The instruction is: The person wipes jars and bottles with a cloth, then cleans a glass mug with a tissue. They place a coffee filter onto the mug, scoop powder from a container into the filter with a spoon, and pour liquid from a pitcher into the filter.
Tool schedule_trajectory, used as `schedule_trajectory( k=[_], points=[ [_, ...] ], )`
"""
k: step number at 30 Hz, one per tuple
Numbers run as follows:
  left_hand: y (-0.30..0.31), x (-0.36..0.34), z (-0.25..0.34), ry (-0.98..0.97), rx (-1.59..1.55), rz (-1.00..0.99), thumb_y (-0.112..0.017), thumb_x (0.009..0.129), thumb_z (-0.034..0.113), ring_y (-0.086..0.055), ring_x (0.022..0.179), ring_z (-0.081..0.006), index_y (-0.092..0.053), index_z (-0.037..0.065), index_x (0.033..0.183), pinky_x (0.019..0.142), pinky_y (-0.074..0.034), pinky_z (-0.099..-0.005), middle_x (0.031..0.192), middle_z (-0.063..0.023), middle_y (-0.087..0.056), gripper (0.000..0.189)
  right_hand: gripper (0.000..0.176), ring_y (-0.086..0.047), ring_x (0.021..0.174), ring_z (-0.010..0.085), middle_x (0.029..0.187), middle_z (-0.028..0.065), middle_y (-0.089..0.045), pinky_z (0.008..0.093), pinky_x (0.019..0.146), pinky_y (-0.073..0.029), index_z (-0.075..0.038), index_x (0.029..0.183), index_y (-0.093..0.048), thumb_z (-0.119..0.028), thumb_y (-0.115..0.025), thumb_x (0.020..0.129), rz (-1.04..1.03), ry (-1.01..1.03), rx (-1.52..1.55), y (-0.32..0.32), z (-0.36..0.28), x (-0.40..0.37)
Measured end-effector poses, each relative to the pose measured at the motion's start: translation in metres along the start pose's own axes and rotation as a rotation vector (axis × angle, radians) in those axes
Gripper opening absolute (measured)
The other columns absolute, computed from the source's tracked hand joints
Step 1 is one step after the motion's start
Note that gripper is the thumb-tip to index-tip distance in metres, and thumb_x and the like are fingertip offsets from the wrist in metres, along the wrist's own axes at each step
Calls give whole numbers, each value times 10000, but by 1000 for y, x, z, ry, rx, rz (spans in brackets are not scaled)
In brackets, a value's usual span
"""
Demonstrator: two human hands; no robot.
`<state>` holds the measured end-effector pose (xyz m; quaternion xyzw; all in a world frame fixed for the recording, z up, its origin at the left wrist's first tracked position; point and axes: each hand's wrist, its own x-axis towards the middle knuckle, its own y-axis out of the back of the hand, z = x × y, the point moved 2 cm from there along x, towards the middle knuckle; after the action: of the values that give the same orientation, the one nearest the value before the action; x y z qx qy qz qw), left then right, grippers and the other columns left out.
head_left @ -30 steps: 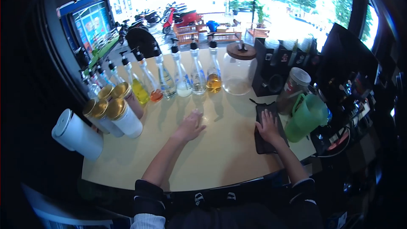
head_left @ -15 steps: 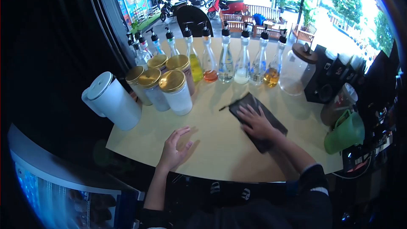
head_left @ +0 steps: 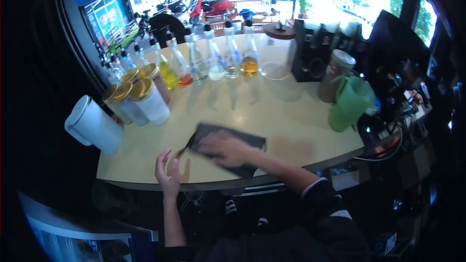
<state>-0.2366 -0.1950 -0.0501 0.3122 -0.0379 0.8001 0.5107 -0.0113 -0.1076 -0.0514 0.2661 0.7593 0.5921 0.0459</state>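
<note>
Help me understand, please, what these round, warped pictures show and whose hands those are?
There is no machine here. The pictures come from one camera worn on a person's head, looking forward and down, and its wide lens bends the edges. The two bare hands are that person's own.

The right hand lies flat on a dark cloth spread on the cream counter. It is blurred. The left hand is open at the counter's near edge and holds nothing.

At the back of the counter stand a row of pump bottles and a glass jar with a wooden lid. At the left are gold-lidded jars and a white pitcher, and at the right is a green jug.
</note>
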Motion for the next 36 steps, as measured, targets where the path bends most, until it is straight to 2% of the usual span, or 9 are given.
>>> schedule_trajectory(
  k=[6, 8, 10, 14, 18, 21, 26, 28, 36],
  points=[
    [-30, -47, 56, -4, 30, -146, -590, 859, 112, -533, 1109, -241, -541, 5, 1146, 988, -385, -361, 1139, -129, -576, 310, 557, -187, 1394, 332, 1507, 104, -248, 557, 1112, -96, -146, 1430, -318, -399, -354, 935, 306, -1063, -310, 62, 114, -185],
    [-33, -54, 60, -72, 124, -141, -599, 853, 107, -537, 1106, -263, -540, 6, 1135, 975, -393, -361, 1127, -134, -578, 305, 584, -158, 1399, 351, 1516, 125, -210, 599, 1097, -62, -127, 1452, -255, -406, -327, 945, 261, -1100, -310, 49, 86, -183],
    [-43, -60, 64, -91, 104, -123, -601, 849, 101, -545, 1096, -280, -542, 7, 1127, 964, -400, -364, 1115, -138, -582, 300, 571, -204, 1376, 388, 1493, 160, -247, 635, 1073, -100, -75, 1428, -266, -356, -338, 937, 152, -846, -414, 24, 34, -155],
    [-68, -58, 75, -147, 46, -168, -608, 833, 75, -563, 1063, -290, -547, 11, 1127, 944, -418, -365, 1109, -146, -584, 308, 570, -249, 1372, 324, 1483, 91, -294, 642, 1059, -147, -197, 1395, -368, -472, -430, 899, 163, -392, -218, -5, -26, -112],
    [-64, -50, 60, -196, 16, -207, -620, 816, 67, -572, 1047, -300, -553, 15, 1126, 932, -426, -370, 1098, -151, -591, 321, 674, -217, 1380, 305, 1502, 60, -259, 641, 1064, -122, -242, 1407, -356, -621, -421, 854, 84, -694, -273, 47, 77, -99],
    [-34, -57, 36, -134, 33, -194, -620, 812, 61, -585, 1020, -298, -557, 17, 1115, 907, -440, -377, 1074, -152, -600, 313, 782, -210, 1379, 299, 1505, 43, -255, 666, 1048, -133, -225, 1419, -335, -714, -379, 810, 162, -1164, -330, 68, 209, -137],
    [35, -63, -5, -60, 150, -80, -614, 813, 56, -584, 1019, -294, -556, 13, 1098, 911, -437, -373, 1076, -149, -600, 293, 785, -129, 1408, 332, 1540, 71, -151, 677, 1049, -92, -197, 1466, -218, -678, -330, 856, 255, -1499, -341, 57, 182, -170],
    [60, -62, -15, -22, 198, 3, -608, 816, 54, -582, 1023, -295, -555, 10, 1092, 916, -435, -373, 1078, -149, -599, 284, 745, -120, 1405, 361, 1538, 94, -146, 677, 1050, -77, -192, 1467, -214, -631, -347, 879, 155, -1418, -357, 36, 123, -140],
    [120, -75, -26, -71, 243, 208, -590, 832, 46, -570, 1048, -306, -552, -16, 1092, 930, -433, -387, 1096, -164, -591, 270, 604, -209, 1370, 363, 1491, 122, -252, 642, 1055, -119, -141, 1401, -348, -446, -441, 889, 85, -257, -234, -74, -47, 102]
  ],
)
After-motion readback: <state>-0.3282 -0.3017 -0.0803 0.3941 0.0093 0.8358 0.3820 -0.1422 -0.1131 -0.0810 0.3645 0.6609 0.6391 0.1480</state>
